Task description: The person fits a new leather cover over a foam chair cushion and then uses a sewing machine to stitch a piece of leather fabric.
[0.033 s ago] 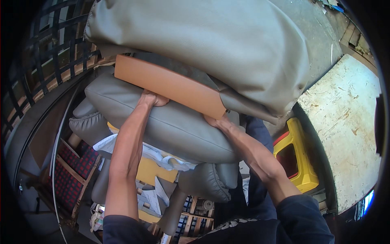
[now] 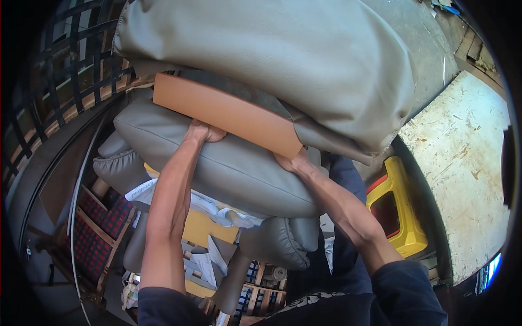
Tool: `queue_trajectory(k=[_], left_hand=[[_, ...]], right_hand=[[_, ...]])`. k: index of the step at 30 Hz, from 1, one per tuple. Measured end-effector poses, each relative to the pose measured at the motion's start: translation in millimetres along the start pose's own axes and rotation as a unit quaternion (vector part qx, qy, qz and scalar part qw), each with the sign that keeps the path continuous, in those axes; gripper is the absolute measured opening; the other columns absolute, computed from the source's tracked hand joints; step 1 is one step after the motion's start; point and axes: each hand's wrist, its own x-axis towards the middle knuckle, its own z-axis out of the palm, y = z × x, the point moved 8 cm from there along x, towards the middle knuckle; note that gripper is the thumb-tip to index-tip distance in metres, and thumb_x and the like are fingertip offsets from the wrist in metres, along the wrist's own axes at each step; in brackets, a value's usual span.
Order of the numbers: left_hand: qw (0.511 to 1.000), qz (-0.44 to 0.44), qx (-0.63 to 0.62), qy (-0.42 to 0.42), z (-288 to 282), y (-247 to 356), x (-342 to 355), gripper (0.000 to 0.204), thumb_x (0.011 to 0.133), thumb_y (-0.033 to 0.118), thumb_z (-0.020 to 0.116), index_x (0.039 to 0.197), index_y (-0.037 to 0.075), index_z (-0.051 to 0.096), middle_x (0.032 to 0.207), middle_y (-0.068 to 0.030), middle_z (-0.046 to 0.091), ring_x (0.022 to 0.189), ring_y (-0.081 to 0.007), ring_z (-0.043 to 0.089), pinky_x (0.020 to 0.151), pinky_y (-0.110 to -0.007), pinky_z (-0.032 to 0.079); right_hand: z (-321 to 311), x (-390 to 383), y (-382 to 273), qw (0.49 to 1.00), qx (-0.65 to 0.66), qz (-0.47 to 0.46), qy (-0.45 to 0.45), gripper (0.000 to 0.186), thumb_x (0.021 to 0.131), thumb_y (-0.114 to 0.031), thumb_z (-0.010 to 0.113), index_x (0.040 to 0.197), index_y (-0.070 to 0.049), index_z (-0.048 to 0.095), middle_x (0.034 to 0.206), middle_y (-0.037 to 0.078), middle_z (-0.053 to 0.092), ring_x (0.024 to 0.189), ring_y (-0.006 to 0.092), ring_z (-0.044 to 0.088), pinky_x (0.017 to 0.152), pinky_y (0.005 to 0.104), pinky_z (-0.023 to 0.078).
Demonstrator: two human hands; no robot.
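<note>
A long tan panel (image 2: pixel 225 114) with one slanted right end lies at a tilt between a grey upholstered cushion (image 2: pixel 239 169) and a large piece covered in loose grey leather-like material (image 2: pixel 266 60). At the panel's lower edge, left of its middle, my left hand (image 2: pixel 206 132) is closed with the fingers curled out of sight. Near the right end, my right hand (image 2: pixel 291 159) grips from below, its fingertips hidden by the panel. Both wrists rest close over the cushion. Below the cushion show gathered grey covers (image 2: pixel 277 244), yellow foam (image 2: pixel 204 228) and white cloth (image 2: pixel 231 217).
A yellow plastic stool-like item (image 2: pixel 410 228) stands at the right beside a worn whitish board (image 2: pixel 459 174). Dark webbing straps (image 2: pixel 73 65) cross a frame at the upper left. A wooden frame with red-and-black webbing (image 2: pixel 103 233) sits at the lower left.
</note>
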Motion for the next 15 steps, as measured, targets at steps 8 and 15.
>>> queue_trajectory(k=[8, 15], left_hand=[[0.998, 0.039, 0.029, 0.028, -12, 12, 13, 0.033, 0.1, 0.025, 0.054, 0.126, 0.01, 0.067, 0.129, -0.0134, 0.069, 0.121, -0.0322, 0.062, 0.103, -0.041, 0.048], [0.998, 0.045, -0.008, 0.048, 12, 5, 29, 0.029, 0.098, 0.026, 0.054, 0.12, 0.013, 0.069, 0.127, -0.0084, 0.07, 0.119, -0.0288, 0.061, 0.104, -0.039, 0.047]], right_hand=[[-37, -58, 55, 0.977, 0.006, 0.167, -0.132, 0.064, 0.101, -0.062, 0.04, 0.124, -0.011, 0.07, 0.118, 0.024, 0.071, 0.112, 0.0442, 0.066, 0.095, 0.0521, 0.052], [-17, -98, 128, 0.902, 0.237, 0.328, -0.153, 0.06, 0.095, -0.06, 0.063, 0.106, -0.003, 0.076, 0.099, 0.015, 0.075, 0.093, 0.0236, 0.07, 0.089, 0.0362, 0.053]])
